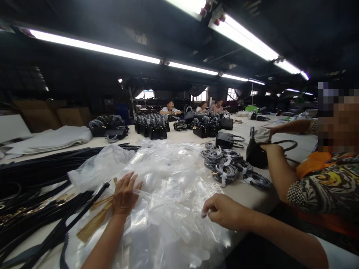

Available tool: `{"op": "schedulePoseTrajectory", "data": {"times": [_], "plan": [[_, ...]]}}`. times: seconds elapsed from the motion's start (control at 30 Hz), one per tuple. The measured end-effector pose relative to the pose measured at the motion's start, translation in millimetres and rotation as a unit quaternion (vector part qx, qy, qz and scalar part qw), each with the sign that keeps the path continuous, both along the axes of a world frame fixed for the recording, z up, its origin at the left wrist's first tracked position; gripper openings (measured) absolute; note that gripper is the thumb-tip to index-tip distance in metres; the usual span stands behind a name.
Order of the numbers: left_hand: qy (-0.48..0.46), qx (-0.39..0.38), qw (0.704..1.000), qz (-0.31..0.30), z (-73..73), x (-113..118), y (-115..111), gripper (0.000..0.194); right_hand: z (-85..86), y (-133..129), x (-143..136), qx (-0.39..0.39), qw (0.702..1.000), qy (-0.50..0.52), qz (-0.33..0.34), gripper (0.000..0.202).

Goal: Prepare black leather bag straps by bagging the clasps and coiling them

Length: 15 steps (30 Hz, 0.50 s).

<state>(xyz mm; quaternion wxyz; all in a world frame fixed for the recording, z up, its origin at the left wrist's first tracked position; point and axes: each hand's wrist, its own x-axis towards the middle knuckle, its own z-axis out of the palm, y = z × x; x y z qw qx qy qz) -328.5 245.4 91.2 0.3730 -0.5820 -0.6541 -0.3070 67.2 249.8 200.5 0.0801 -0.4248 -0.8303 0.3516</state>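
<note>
A heap of clear plastic bags (165, 209) covers the table in front of me. My left hand (125, 194) lies on the left side of the heap, fingers stretched out, its thumb by a fold of plastic. At the heap's right edge, my right hand (226, 212) is closed in a pinch on the thin film of a bag; the fingertips partly hide the grip. Beside my left wrist are a brown paper strip (95, 220) and a black strap (92, 203) with a metal end.
Coiled, wrapped straps (224, 172) lie right of the heap. On my right a co-worker (322, 186) handles a black handbag (256, 153). Several black handbags (153, 127) stand farther back. Black straps (25, 168) and white sheets (56, 138) lie at left.
</note>
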Motion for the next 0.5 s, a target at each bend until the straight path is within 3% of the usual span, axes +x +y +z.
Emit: {"op": "schedulePoseTrajectory", "data": {"times": [0.07,0.13,0.23,0.33,0.5], "plan": [[0.01,0.014,1.0,0.013,0.1,0.8,0.5,0.033,9.5,10.0,-8.3,0.032,0.998,0.056,0.011,0.024],[0.02,0.024,0.999,0.019,-0.7,-1.5,2.2,0.035,20.4,18.8,-17.3,0.015,0.988,0.155,0.02,0.018],[0.026,0.025,0.999,0.011,-3.1,-9.5,6.9,0.039,29.7,27.8,-31.4,-0.16,0.944,0.288,0.032,0.011],[0.026,0.016,1.0,-0.004,-6.0,-18.9,12.0,0.042,32.6,25.6,-38.6,-0.296,0.897,0.328,-0.004,0.011],[0.04,0.03,0.999,-0.022,-9.4,-27.0,17.0,0.044,47.3,1.4,-12.1,-0.219,0.941,0.258,-0.022,0.011]]}}
